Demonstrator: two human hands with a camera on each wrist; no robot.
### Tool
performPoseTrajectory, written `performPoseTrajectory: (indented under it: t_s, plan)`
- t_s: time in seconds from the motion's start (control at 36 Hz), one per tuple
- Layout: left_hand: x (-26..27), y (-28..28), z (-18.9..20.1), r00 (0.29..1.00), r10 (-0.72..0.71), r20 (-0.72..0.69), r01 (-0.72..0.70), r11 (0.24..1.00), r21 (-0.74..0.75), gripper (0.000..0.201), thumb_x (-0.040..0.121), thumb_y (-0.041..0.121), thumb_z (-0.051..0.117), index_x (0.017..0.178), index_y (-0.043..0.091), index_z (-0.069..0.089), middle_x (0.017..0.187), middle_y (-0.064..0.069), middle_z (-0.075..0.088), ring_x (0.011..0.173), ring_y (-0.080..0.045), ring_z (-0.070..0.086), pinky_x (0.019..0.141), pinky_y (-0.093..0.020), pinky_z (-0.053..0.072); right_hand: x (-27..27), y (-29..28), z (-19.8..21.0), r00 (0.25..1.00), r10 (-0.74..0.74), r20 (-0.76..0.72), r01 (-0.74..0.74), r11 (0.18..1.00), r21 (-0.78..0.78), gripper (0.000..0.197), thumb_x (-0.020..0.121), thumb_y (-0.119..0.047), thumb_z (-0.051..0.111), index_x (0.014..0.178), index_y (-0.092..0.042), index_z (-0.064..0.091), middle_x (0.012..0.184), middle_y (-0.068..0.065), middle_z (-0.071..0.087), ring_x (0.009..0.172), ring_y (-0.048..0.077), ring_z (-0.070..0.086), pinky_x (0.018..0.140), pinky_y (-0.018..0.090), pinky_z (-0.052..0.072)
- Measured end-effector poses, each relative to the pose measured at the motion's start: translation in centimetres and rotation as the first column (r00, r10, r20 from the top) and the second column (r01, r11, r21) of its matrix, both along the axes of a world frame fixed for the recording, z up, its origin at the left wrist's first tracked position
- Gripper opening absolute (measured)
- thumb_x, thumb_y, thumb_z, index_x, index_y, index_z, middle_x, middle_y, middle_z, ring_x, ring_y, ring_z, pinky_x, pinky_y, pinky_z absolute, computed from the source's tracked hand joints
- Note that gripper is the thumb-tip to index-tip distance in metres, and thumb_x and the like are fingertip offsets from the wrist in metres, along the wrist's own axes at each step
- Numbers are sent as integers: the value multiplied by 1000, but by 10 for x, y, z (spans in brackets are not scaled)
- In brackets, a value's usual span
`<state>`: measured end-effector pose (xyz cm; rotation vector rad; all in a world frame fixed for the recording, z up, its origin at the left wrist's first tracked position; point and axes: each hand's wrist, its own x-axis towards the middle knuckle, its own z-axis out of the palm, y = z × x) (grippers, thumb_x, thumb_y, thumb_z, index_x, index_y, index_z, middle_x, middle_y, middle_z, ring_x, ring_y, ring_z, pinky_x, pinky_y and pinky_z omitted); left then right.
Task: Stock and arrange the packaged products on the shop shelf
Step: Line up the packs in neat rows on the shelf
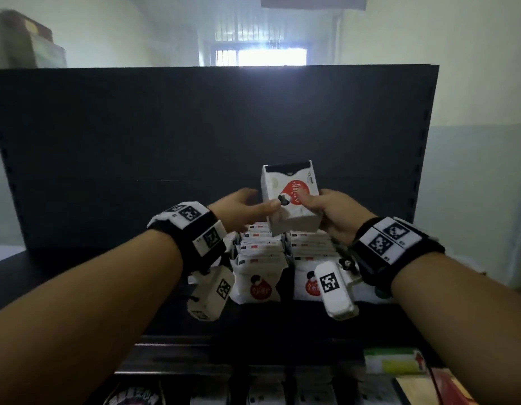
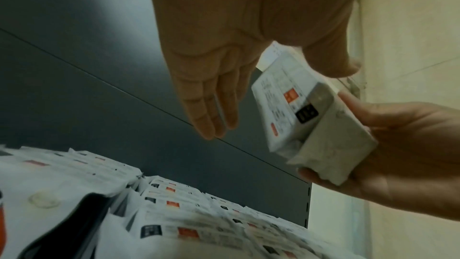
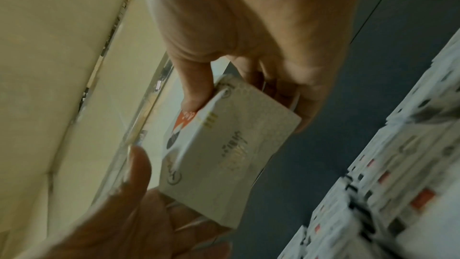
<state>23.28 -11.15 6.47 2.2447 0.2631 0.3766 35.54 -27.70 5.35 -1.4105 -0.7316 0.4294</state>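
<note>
A white pack with a red logo is held tilted above the stocked rows. My right hand grips its right end, thumb on the front and fingers behind. My left hand lies at the pack's left edge with straight fingers and its thumb resting on the pack. Below both hands, two rows of the same white packs stand on the dark shelf.
The dark back panel rises right behind the rows. Bare shelf lies left of the rows. A lower shelf holds other goods, among them a green and white box. Cardboard boxes are stacked at the far upper left.
</note>
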Motion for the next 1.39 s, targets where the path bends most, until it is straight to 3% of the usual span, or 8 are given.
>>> performPoseTrajectory:
  t_s: [0.11,0.19,0.28,0.39,0.56,0.72,1.11,1.39]
  plan:
    - [-14,6,4,990,30,139,7,967,-253,94,54,52,80,132,16,42,115,-3,65,96,-21,69,84,-44,56,-18,18,-2,995,84,56,-83,996,-22,72,65,-41,78,124,-6,55,112,11,70,104,28,68,95,45,52]
    - [-32,24,7,988,43,148,-1,962,-274,77,58,30,84,124,21,45,113,-4,64,95,-20,69,80,-40,58,-25,27,-5,943,142,300,-77,973,-220,50,74,-40,77,117,-18,63,109,-1,72,104,15,66,89,29,52]
    - [-51,43,9,993,98,68,-99,995,14,60,65,23,84,114,27,50,108,1,64,95,-17,67,78,-34,58,-26,34,-13,828,137,544,95,921,-377,40,78,-39,76,111,-19,67,108,-3,70,103,13,63,82,24,50]
    - [-70,61,6,964,240,-113,-159,864,478,70,68,35,81,128,29,44,111,8,58,96,-12,58,83,-30,50,-27,44,-25,714,243,656,260,779,-571,58,79,-43,74,130,-22,58,135,-2,55,122,18,52,101,31,42]
    - [-70,74,-28,890,316,-328,18,695,719,71,79,30,74,138,24,36,134,6,50,110,-10,52,76,-5,36,-34,59,-47,542,482,688,404,568,-717,60,71,-51,78,125,-32,59,138,-6,50,125,20,47,101,41,42]
    - [-54,82,-46,834,364,-416,113,625,773,80,68,45,79,135,30,38,128,5,52,114,-18,55,94,-36,49,-32,68,-52,418,526,741,543,509,-668,44,75,-47,75,111,-31,55,115,-6,61,114,19,49,100,40,34]
    - [-37,93,-62,870,338,-358,124,553,824,61,76,50,70,131,37,49,119,-1,48,112,-24,51,83,-29,42,-31,74,-53,421,531,736,523,521,-675,38,72,-33,79,97,-25,51,107,-5,61,95,18,57,75,29,37]
    - [-37,92,-78,892,367,-263,-8,595,803,55,81,50,59,133,38,46,128,2,49,116,-23,50,81,-29,40,-38,72,-55,439,493,751,532,531,-660,41,73,-32,79,104,-23,53,112,-3,60,100,20,58,79,30,44]
